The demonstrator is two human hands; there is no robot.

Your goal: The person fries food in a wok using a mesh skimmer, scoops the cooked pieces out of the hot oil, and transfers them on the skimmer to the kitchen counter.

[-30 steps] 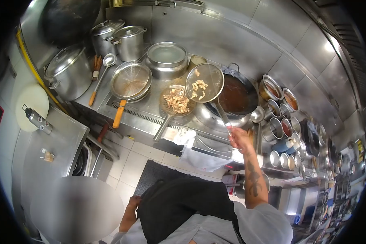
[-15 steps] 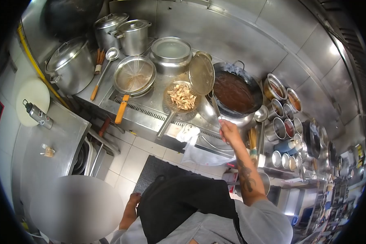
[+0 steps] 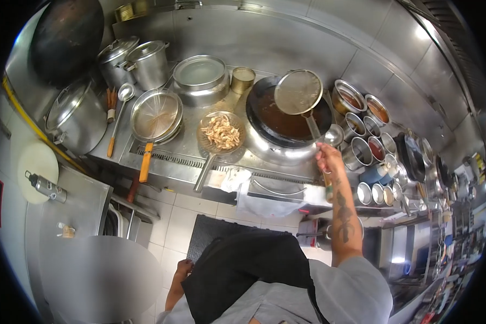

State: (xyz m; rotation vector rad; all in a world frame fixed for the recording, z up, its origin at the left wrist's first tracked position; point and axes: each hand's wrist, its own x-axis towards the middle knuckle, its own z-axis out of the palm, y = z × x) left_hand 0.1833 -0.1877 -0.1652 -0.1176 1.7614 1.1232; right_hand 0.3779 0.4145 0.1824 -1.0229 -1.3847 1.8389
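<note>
My right hand (image 3: 328, 157) grips the handle of a round mesh strainer (image 3: 298, 92), which is over the right part of a dark wok (image 3: 262, 129) with reddish-brown liquid inside. No food pieces show on the mesh. Left of the wok, a perforated skimmer (image 3: 208, 174) holds a heap of light-brown food pieces (image 3: 220, 133). Low at my side, beside the black apron (image 3: 248, 254), is my left hand (image 3: 185, 267); its fingers are partly hidden and look curled, and whether anything is in them is unclear.
Stacked strainers (image 3: 155, 116), a lidded pot (image 3: 76, 117) and a water-filled pot (image 3: 201, 73) stand to the left. Metal containers (image 3: 357, 153) of sauces crowd the right side. A bottle (image 3: 46, 188) lies on the left counter (image 3: 81, 210). A black mat (image 3: 205, 232) covers floor tiles.
The food pieces in my right hand's strainer have gone, after it tipped over the skimmer. My right hand has moved the strainer right, over the wok. My left hand stays low.
</note>
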